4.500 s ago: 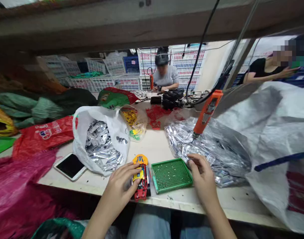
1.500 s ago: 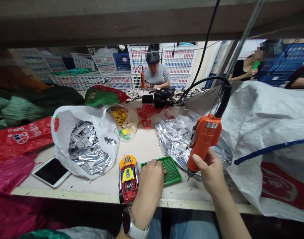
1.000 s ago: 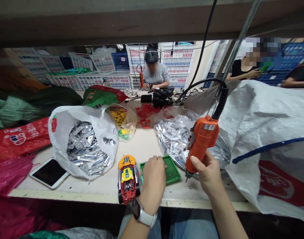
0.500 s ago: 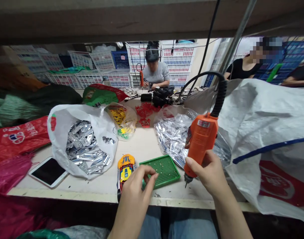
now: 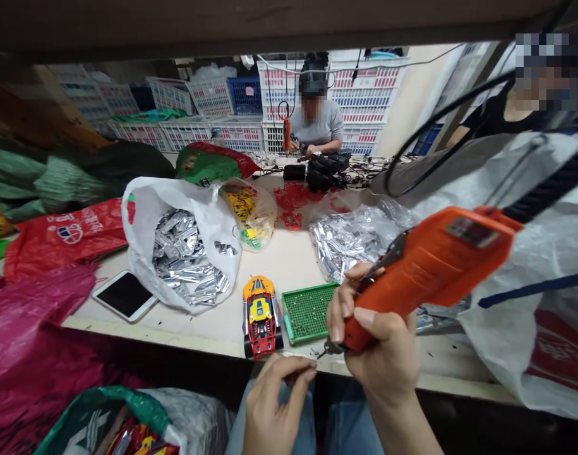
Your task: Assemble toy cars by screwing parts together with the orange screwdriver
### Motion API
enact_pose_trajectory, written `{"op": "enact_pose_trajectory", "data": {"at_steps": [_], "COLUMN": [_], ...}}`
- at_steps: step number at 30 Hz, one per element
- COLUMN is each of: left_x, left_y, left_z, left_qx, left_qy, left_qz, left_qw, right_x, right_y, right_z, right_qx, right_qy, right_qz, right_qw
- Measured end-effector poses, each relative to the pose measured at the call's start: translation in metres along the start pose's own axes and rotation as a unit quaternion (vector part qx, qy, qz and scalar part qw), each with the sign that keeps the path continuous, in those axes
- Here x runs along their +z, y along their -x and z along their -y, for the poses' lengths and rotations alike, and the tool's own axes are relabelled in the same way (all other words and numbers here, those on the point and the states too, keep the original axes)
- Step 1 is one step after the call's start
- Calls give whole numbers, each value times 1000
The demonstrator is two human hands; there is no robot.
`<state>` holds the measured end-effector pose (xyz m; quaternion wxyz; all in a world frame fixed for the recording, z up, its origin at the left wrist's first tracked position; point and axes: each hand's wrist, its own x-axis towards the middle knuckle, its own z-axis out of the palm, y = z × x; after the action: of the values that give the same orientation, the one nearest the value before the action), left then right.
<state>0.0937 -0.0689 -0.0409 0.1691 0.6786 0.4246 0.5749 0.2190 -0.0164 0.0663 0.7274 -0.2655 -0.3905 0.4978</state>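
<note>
My right hand (image 5: 381,347) is wrapped round an orange electric screwdriver (image 5: 426,262), tilted with its bit pointing down and left. The bit's tip is close to the fingertips of my left hand (image 5: 274,398), at the table's front edge. Thumb and forefinger of that left hand are pinched together; anything between them is too small to make out. Just beyond lies a yellow, red and blue toy car (image 5: 261,313). Beside the car is a green perforated tray (image 5: 312,336) with many tiny pieces, its right end partly hidden by my right hand.
White plastic bag (image 5: 141,208) of silvery parts stands left, a clear bag (image 5: 350,234) of similar parts right. A white-framed tablet (image 5: 125,296) lies near the front edge. A large white sack (image 5: 506,354) flanks the right side. Across the table a person (image 5: 317,120) works.
The screwdriver has swung from near upright to a slant, its bit now near my left fingertips. My left hand has moved off the tray and car towards the table edge. The view has shifted.
</note>
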Motion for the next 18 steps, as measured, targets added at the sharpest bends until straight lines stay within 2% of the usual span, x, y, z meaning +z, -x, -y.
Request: {"op": "enact_pose_trajectory", "data": {"at_steps": [4, 9, 18], "left_x": [-3, -8, -11], "left_y": [-2, -3, -6], "left_z": [1, 2, 1], "left_qx": [35, 73, 60], "left_qy": [-16, -47, -37], "left_qz": [13, 4, -16], "left_qw": [999, 996, 997], "right_x": [10, 11, 15], "right_y": [7, 12, 15], "right_z": [-3, -9, -5], "right_qx": [-8, 36, 36], "right_qy": [-35, -61, -70], "right_qz": [11, 49, 54], "right_qw": [999, 996, 995]}}
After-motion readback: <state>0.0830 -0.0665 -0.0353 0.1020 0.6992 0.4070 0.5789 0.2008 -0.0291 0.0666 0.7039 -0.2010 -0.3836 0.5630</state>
